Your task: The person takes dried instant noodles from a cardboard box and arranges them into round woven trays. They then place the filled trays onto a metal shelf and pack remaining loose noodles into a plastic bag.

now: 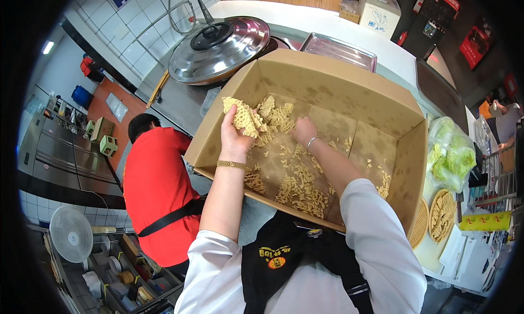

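Observation:
A large open cardboard box [327,74] stands before me with dried instant-noodle cakes and crumbs on its bottom. My left hand [236,140] grips a pale yellow dried noodle cake [241,114], raised over the box's left side. Down inside the box is my right hand [305,130], its curled fingers close to more noodle cakes [282,115]; its fingertips are hidden, so I cannot tell whether it grips anything. Broken noodle bits [305,187] are strewn over the near part of the bottom. A browner noodle piece [254,181] rests by the near left wall.
A co-worker in a red shirt [157,191] bends over close at my left. Behind the box are a wok with a domed metal lid [219,48] and a steel tray [339,52]. Bagged lettuce [450,154] and a woven basket of noodles [442,215] sit on the right.

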Tool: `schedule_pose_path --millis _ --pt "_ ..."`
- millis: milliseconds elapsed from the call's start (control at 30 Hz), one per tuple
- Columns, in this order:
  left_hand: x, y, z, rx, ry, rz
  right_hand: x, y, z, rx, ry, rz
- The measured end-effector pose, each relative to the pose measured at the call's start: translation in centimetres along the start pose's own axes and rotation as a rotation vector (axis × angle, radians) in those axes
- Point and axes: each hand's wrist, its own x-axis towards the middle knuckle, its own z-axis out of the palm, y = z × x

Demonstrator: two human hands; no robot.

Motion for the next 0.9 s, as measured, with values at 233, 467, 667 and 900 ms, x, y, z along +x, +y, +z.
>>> schedule_pose_path --millis 233,467,667,900 --pt "0.6 -1.2 0.2 0.029 -0.033 -0.081 -1.0 0.8 -10.0 -0.244 -0.292 0.007" --pt "-1.7 -2.7 2.2 -0.028 -0.544 -0.338 -7.8 1.5 -20.4 0.215 0.109 0.139" --pt "-7.4 -5.4 5.4 -0.101 -0.75 -0.602 -15.7 -4.8 -21.8 0.607 0.469 0.092" --pt "-12.9 -14.2 8.8 0.192 -0.835 -0.582 -25.8 -3.3 -24.7 0.423 0.701 0.072"
